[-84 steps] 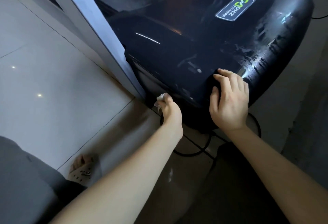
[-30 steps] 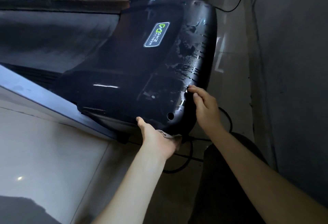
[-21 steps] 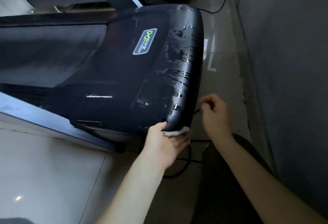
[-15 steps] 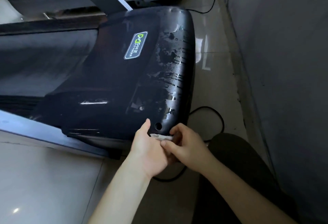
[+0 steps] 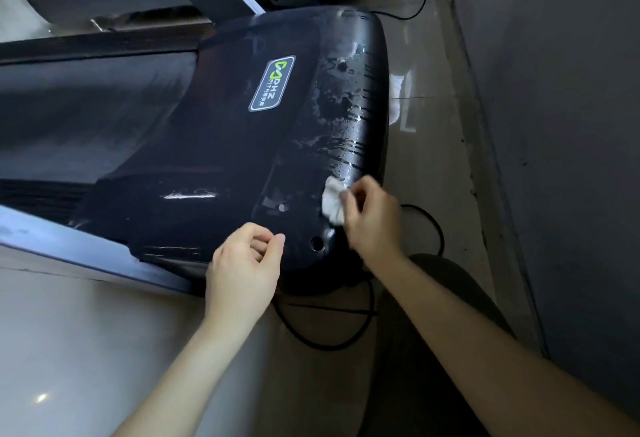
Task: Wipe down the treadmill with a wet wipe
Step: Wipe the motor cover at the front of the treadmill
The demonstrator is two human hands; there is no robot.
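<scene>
The treadmill's glossy black motor cover [image 5: 242, 166] fills the middle of the view, with a green and white logo badge [image 5: 272, 83] and wet streaks along its right side. My right hand [image 5: 372, 218] pinches a crumpled white wet wipe [image 5: 333, 201] and holds it against the cover's near right corner. My left hand [image 5: 244, 270] hovers at the cover's near edge, fingers loosely curled, holding nothing. The dark running belt [image 5: 86, 114] stretches off to the left.
A black power cable [image 5: 322, 341] loops on the floor below the cover. A grey wall [image 5: 561, 125] stands close on the right, leaving a narrow strip of tiled floor. The treadmill's silver side rail [image 5: 69, 246] runs lower left. My dark-clad knee [image 5: 433, 332] is below.
The wipe passed from my left hand to my right hand. My right hand then rose with it onto the cover's right corner, and my left hand came away empty.
</scene>
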